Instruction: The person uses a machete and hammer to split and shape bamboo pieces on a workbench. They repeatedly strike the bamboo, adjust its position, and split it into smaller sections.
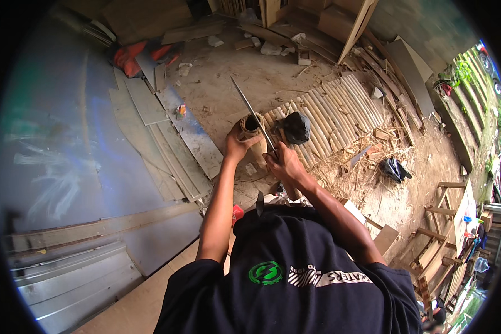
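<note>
My left hand is wrapped round the upper end of a bamboo tube, whose dark hollow end faces up toward me. In my right hand is a long-bladed knife, its handle enclosed by the closed fingers. The narrow blade slants up and to the left, passing close beside the tube's rim; whether it touches the rim I cannot tell. Just beyond my right hand, a black plastic bag sits against a row of bamboo pieces laid side by side on the ground.
Bamboo shavings litter the ground at right, with a flat blade and another black bag among them. Boards lie along a grey wall at left. A wooden frame stands on the right. Orange cloth lies far left.
</note>
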`<state>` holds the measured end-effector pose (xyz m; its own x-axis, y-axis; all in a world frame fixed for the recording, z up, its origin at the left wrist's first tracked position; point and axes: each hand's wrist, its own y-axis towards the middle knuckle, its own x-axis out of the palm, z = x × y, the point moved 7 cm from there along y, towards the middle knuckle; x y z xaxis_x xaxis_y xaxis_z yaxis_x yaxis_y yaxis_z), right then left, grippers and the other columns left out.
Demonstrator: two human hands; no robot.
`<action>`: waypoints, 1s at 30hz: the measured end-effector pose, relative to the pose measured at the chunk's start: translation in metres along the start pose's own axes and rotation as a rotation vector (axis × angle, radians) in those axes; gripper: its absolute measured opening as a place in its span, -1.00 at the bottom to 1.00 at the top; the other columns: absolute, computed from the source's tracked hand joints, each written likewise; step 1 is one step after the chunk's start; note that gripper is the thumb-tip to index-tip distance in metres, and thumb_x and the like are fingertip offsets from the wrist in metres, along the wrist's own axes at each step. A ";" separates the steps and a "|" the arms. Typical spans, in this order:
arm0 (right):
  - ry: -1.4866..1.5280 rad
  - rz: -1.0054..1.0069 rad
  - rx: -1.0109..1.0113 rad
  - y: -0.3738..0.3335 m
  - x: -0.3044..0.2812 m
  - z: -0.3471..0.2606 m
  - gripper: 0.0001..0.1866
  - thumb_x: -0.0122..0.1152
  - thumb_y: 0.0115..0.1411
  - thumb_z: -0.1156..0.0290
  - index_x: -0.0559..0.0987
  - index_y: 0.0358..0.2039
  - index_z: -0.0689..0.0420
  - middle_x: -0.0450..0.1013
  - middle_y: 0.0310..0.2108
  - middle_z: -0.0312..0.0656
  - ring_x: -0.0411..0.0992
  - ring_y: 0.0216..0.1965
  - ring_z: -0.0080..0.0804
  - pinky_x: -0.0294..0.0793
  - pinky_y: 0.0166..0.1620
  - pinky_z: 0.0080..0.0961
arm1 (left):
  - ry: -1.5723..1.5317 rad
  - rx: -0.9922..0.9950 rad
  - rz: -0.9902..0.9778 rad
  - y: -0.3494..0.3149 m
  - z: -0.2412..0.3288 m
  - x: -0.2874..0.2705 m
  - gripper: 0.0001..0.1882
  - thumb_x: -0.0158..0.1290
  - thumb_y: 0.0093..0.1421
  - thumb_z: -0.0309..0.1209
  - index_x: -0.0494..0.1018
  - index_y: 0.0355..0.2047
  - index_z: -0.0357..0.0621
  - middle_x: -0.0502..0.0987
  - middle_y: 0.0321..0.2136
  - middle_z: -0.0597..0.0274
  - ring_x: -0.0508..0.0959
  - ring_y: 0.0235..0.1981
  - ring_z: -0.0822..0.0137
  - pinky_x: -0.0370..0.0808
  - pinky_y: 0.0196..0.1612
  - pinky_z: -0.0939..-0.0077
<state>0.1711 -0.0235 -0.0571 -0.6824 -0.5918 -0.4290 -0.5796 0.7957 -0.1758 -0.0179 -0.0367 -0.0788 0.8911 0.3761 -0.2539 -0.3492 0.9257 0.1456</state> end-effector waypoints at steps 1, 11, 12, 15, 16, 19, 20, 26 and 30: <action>0.012 0.002 0.016 0.000 0.000 0.000 -0.59 0.26 0.21 0.25 0.42 -0.19 0.38 0.51 -0.42 0.23 0.56 -0.33 0.11 0.49 -0.26 -0.11 | -0.011 -0.017 -0.006 -0.001 -0.001 0.003 -0.28 0.45 -0.05 -0.36 0.42 0.11 -0.27 0.59 0.00 0.10 0.57 0.02 0.30 0.49 0.08 0.36; 0.001 0.036 -0.010 -0.001 -0.005 0.000 -0.60 0.26 0.19 0.28 0.39 -0.21 0.38 0.49 -0.46 0.25 0.55 -0.36 0.15 0.48 -0.30 -0.09 | -0.043 -0.002 0.024 -0.009 0.001 0.017 -0.32 0.46 -0.09 -0.40 0.47 0.07 -0.24 0.60 -0.02 0.13 0.57 0.01 0.30 0.49 0.08 0.37; -0.013 0.050 -0.044 -0.001 -0.006 -0.001 -0.60 0.26 0.18 0.29 0.39 -0.22 0.39 0.49 -0.46 0.26 0.54 -0.36 0.18 0.47 -0.30 -0.08 | -0.038 -0.023 0.023 -0.009 0.000 0.017 -0.32 0.46 -0.09 -0.40 0.47 0.07 -0.24 0.60 -0.02 0.13 0.57 0.01 0.30 0.49 0.09 0.37; -0.046 0.061 -0.076 -0.003 -0.007 -0.003 -0.62 0.27 0.19 0.29 0.41 -0.21 0.36 0.48 -0.51 0.17 0.52 -0.43 0.09 0.46 -0.33 -0.11 | -0.050 -0.007 0.008 -0.009 0.002 0.018 -0.30 0.46 -0.09 -0.40 0.46 0.08 -0.24 0.60 0.00 0.12 0.56 0.03 0.29 0.48 0.10 0.37; -0.048 0.070 -0.078 -0.004 -0.008 -0.003 -0.63 0.27 0.19 0.29 0.42 -0.20 0.35 0.48 -0.54 0.13 0.51 -0.46 0.03 0.46 -0.35 -0.13 | -0.022 -0.011 0.004 -0.010 0.002 0.018 -0.30 0.46 -0.09 -0.40 0.46 0.09 -0.25 0.59 0.01 0.12 0.56 0.04 0.29 0.48 0.11 0.37; -0.079 0.066 -0.087 -0.008 -0.009 -0.004 -0.63 0.27 0.19 0.29 0.43 -0.22 0.35 0.47 -0.54 0.14 0.51 -0.46 0.05 0.44 -0.36 -0.11 | 0.006 -0.022 0.000 -0.014 0.003 0.019 -0.29 0.47 -0.09 -0.41 0.45 0.09 -0.27 0.59 0.00 0.11 0.56 0.02 0.30 0.49 0.09 0.37; -0.080 0.058 -0.097 -0.010 -0.010 -0.005 -0.62 0.27 0.19 0.29 0.41 -0.23 0.37 0.47 -0.51 0.21 0.52 -0.42 0.13 0.46 -0.34 -0.09 | -0.023 -0.021 0.007 -0.015 0.004 0.020 -0.29 0.47 -0.09 -0.41 0.44 0.09 -0.28 0.59 -0.01 0.11 0.57 -0.01 0.32 0.51 0.06 0.37; -0.037 -0.040 -0.055 -0.015 -0.014 -0.009 -0.59 0.24 0.21 0.26 0.40 -0.26 0.42 0.49 -0.45 0.33 0.54 -0.33 0.25 0.50 -0.30 -0.06 | -0.182 -0.104 0.007 -0.023 -0.002 0.025 -0.28 0.46 -0.09 -0.45 0.42 0.10 -0.31 0.59 -0.03 0.13 0.58 -0.03 0.33 0.53 0.03 0.39; 0.030 -0.099 0.103 -0.013 -0.014 -0.005 -0.58 0.25 0.21 0.20 0.45 -0.26 0.39 0.52 -0.47 0.17 0.56 -0.39 0.01 0.51 -0.35 -0.17 | -0.125 -0.110 -0.030 -0.022 -0.009 0.024 -0.27 0.44 -0.07 -0.43 0.41 0.12 -0.32 0.58 -0.01 0.12 0.57 0.00 0.29 0.49 0.10 0.37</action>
<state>0.1860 -0.0260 -0.0448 -0.6380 -0.6703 -0.3791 -0.5970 0.7415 -0.3062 0.0086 -0.0478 -0.0970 0.9282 0.3468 -0.1348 -0.3456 0.9378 0.0324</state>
